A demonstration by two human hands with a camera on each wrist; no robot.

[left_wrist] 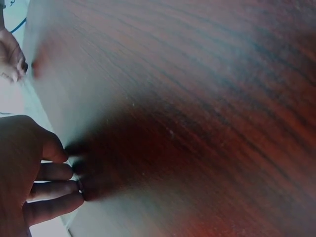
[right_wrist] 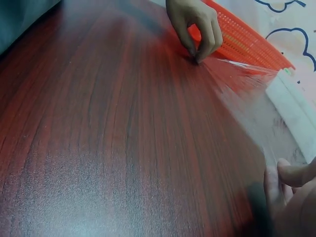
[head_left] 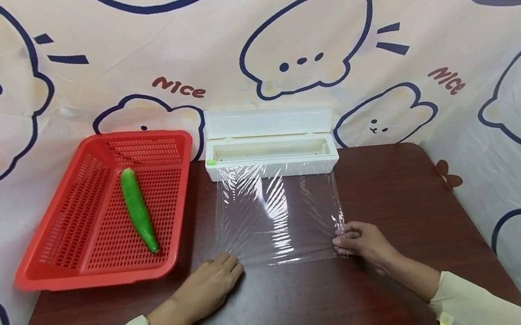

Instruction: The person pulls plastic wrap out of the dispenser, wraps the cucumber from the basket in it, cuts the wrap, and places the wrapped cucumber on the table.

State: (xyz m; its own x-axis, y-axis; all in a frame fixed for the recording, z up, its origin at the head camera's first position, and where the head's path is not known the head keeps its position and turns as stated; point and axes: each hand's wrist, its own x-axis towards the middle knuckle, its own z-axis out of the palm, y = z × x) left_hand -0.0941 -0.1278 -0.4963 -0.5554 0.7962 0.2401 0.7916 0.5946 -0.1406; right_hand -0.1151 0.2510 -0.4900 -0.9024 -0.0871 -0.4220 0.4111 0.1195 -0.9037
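Observation:
A clear sheet of plastic wrap (head_left: 276,219) stretches toward me from a white wrap dispenser box (head_left: 273,168), whose lid stands raised at the back. My left hand (head_left: 213,283) pinches the sheet's near left corner, low over the table; in the right wrist view the left hand's fingers (right_wrist: 205,42) point down at that corner. At the near right corner, my right hand (head_left: 363,242) holds the film between thumb and fingers. Creases fan out from both grips. The left wrist view has the left hand (left_wrist: 29,173) at its edge, fingertips at the table.
A red plastic basket (head_left: 182,236) stands on the left, with a green cucumber-like vegetable (head_left: 137,208) lying in it. The dark brown wooden table (head_left: 389,190) meets a cartoon-printed curtain (head_left: 224,54) behind the box. A small green tab (head_left: 211,162) sits on the box's left end.

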